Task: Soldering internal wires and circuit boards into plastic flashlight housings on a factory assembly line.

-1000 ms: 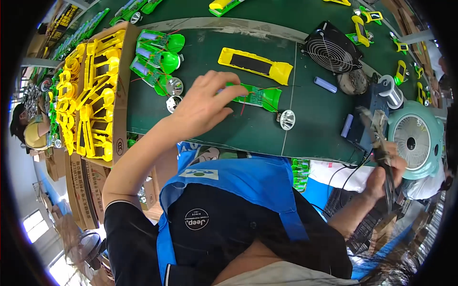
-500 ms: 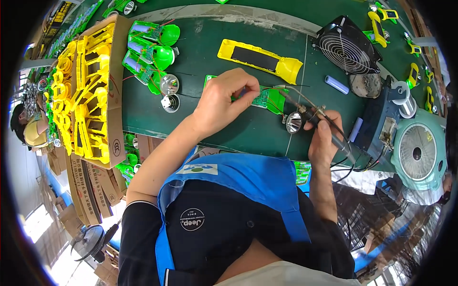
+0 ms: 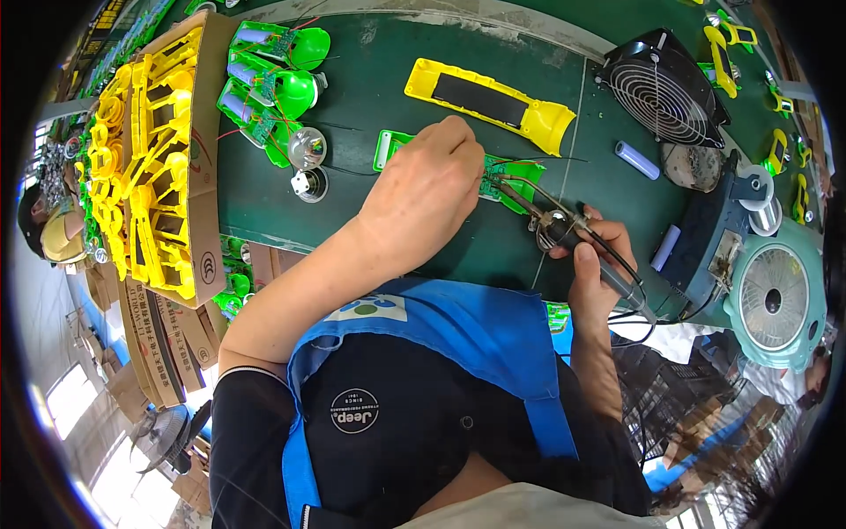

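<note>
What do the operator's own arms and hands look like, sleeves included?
The left hand and right hand are ungloved, and both forearms are bare. The left sleeve is short and black with a thin pale line along its hem. The right sleeve is black too; its hem is hard to make out.

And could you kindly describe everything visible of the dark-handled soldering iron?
The soldering iron has a grey-and-black handle, a slim metallic shaft and a thin, metal-looking tube alongside, joined to a black hose or cable. Held in the person's bare right hand, it slants up and leftward, its tip at the small green circuit board; actual contact is unclear.
</note>
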### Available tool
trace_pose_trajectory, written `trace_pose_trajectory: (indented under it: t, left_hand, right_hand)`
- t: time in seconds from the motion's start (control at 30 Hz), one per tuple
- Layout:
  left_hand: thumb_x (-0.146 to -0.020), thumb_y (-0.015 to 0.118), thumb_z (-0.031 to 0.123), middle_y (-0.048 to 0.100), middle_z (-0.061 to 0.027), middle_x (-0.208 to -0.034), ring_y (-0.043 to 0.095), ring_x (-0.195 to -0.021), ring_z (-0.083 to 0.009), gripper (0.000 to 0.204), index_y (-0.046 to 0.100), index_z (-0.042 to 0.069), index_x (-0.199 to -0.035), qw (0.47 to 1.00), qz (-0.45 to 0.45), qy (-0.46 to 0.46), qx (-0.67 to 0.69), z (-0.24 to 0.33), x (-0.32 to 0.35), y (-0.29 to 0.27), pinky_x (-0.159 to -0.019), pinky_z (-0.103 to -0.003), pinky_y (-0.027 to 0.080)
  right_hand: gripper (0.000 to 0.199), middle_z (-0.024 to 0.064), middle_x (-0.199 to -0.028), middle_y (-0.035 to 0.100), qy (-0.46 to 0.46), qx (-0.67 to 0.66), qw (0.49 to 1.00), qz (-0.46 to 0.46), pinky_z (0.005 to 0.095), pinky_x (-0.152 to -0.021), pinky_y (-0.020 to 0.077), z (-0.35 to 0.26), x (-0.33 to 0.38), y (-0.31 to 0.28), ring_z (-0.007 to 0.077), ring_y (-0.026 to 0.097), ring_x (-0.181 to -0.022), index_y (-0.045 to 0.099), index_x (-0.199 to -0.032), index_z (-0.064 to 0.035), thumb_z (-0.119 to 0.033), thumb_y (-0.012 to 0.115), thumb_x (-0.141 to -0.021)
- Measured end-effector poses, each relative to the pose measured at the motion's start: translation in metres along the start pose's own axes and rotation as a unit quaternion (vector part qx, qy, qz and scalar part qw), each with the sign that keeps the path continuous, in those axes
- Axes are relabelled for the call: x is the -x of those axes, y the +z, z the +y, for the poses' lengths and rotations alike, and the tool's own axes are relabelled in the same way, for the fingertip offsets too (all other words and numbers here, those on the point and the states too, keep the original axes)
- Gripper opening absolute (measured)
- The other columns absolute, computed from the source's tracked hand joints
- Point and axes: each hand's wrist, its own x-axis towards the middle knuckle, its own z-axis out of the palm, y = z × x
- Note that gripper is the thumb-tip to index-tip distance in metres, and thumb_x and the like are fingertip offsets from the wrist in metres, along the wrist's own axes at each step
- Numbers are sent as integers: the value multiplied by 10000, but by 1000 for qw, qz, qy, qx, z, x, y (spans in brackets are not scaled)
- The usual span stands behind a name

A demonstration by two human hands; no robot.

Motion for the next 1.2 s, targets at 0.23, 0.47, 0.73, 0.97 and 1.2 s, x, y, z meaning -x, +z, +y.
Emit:
trace_pose_trajectory:
  t: [0.23, 0.47, 0.73, 0.97, 1.2]
  left_hand:
    - [-708, 642, -78, 548, -105, -930, 585, -764, -307, 167, 542, -4, -820, 1000, -2, -6, 7, 0, 2, 0, -640, -379, 492]
    - [-747, 656, -99, 560, -96, -957, 615, -719, -231, 173, 561, -9, -861, 996, 33, -15, 82, -1, 11, -4, -622, -317, 522]
    - [-725, 649, -109, 551, -104, -975, 620, -772, -247, 174, 570, -7, -842, 997, 19, -20, 71, 2, 14, -4, -668, -325, 534]
    - [-711, 633, -50, 504, -116, -916, 575, -752, -316, 140, 515, -1, -766, 999, -8, -23, -42, 5, 3, -1, -640, -396, 486]
    - [-730, 622, -25, 502, -128, -917, 577, -783, -325, 109, 521, -7, -765, 995, -52, -34, -78, 9, -5, -3, -672, -423, 477]
  right_hand:
    - [207, 91, -727, 688, -8, 8, 1000, -3, 507, -1132, 240, 1, 0, 0, 144, 676, -716, 518, -937, -23, -185, 635, -884]
    - [238, 103, -730, 683, -8, -17, 1000, 8, 518, -1121, 276, 3, -1, -3, 146, 673, -700, 516, -947, -22, -226, 628, -896]
    - [238, 106, -759, 689, 5, -54, 998, 19, 515, -1129, 260, 3, 0, -4, 130, 658, -725, 519, -966, -26, -224, 630, -895]
    - [218, 91, -735, 687, -3, -1, 1000, -11, 507, -1127, 263, -2, -1, -3, 130, 666, -738, 526, -957, -20, -200, 630, -890]
    - [200, 81, -735, 692, 4, 16, 1000, -23, 502, -1128, 251, -3, -1, -2, 140, 683, -740, 526, -961, -18, -155, 642, -872]
